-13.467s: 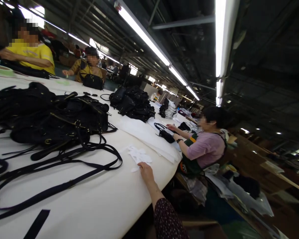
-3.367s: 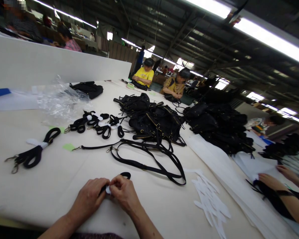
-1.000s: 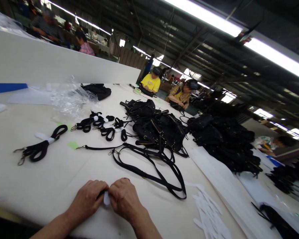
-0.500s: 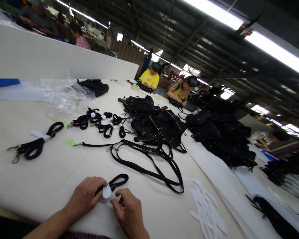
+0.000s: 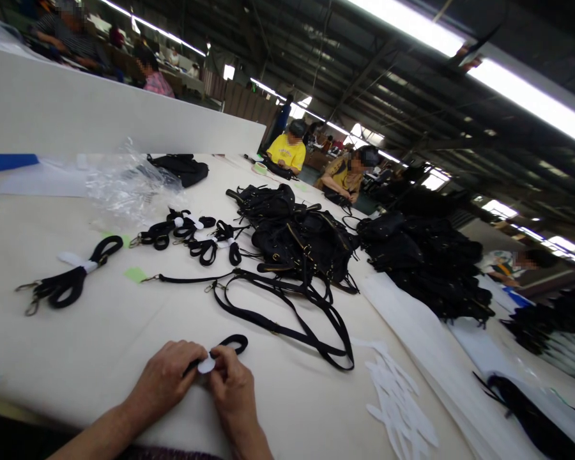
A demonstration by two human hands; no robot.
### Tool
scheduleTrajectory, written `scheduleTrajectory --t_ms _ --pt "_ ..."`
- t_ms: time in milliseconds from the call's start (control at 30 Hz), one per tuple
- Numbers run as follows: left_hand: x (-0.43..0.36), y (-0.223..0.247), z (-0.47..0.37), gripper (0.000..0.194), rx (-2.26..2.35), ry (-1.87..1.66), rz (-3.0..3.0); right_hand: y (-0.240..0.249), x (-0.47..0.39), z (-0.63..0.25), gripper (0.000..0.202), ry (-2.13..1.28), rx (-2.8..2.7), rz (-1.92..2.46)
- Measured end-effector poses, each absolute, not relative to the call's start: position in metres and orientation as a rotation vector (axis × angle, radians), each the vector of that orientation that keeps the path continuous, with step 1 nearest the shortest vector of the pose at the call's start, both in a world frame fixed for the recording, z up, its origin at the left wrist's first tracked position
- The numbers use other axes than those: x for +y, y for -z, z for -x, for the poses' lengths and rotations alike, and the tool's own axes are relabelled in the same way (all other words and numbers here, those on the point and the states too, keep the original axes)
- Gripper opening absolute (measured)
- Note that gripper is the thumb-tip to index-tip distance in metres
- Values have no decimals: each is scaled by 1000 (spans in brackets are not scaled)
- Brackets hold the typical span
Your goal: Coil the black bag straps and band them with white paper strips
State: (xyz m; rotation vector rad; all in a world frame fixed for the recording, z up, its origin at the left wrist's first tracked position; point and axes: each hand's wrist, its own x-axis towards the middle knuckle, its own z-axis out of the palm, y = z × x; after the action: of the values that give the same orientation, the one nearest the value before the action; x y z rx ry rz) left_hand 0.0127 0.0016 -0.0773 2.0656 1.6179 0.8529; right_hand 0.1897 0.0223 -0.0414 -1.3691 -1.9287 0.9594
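In the head view, we saw the left hand (image 5: pixel 167 374) clamped on a folded black strap (image 5: pixel 234 344), low over the bench (image 5: pixel 100 358), near its front edge. The right hand (image 5: pixel 232 386) pinched a white strip (image 5: pixel 206 365) at the strap's middle, fingertips close to the left hand's. We found room to move leftward, up to a tied strap bundle (image 5: pixel 69 284) well apart; beyond the right hand, a long loose strap (image 5: pixel 297 339) lay near, with white paper strips (image 5: pixel 400 399) farther right. Green paper (image 5: pixel 135 275) sat at that long strap's far end. Across the bench, a co-worker's yellow shirt (image 5: pixel 287 153) bore a print too small for us to read.
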Motion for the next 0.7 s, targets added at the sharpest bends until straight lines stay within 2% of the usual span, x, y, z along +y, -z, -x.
scheduleTrajectory --t_ms 233,333,433,567,700 --pt "1 75 -14 21 1661 -872 -2061 11 34 -186 32 -1073 -1972 1358" --pt "1 73 -14 21 1625 -887 -2046 3 35 -185 22 -1157 -1932 1379" --pt "1 74 -14 25 1601 -885 -2043 1 37 -183 23 -1209 -1897 1439" --pt "2 76 -13 24 1617 -879 -2057 3 42 -181 13 -1160 -1977 1502" --pt "2 75 -13 23 1597 -862 -2054 -1 42 -183 19 -1059 -2131 1482"
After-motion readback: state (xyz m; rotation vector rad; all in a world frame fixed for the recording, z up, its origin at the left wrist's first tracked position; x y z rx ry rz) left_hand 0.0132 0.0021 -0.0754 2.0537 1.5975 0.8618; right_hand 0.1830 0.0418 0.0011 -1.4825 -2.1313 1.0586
